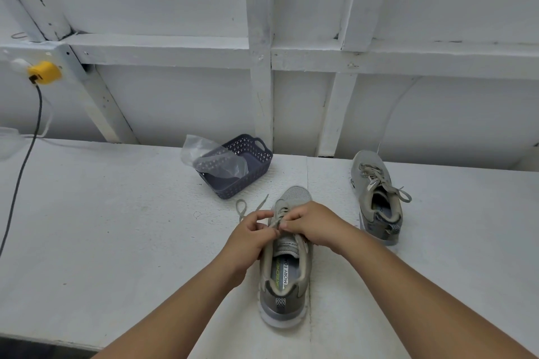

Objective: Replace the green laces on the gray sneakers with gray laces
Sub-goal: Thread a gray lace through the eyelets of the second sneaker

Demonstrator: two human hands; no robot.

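Both hands work at the near sneaker point(287, 256), which stands mid-table: the left hand point(250, 237) and right hand point(310, 224) each pinch the gray lace point(248, 210) over the eyelets. Tying well probably means even tension on both ends, loops drawn snug without twisting.

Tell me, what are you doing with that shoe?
A person is lacing the near sneaker on the white table. The left hand and the right hand both pinch the gray lace over the shoe's tongue, and a loose loop trails off to the left. The other sneaker sits apart on the right, already laced in gray. A dark basket with a clear plastic bag stands behind.
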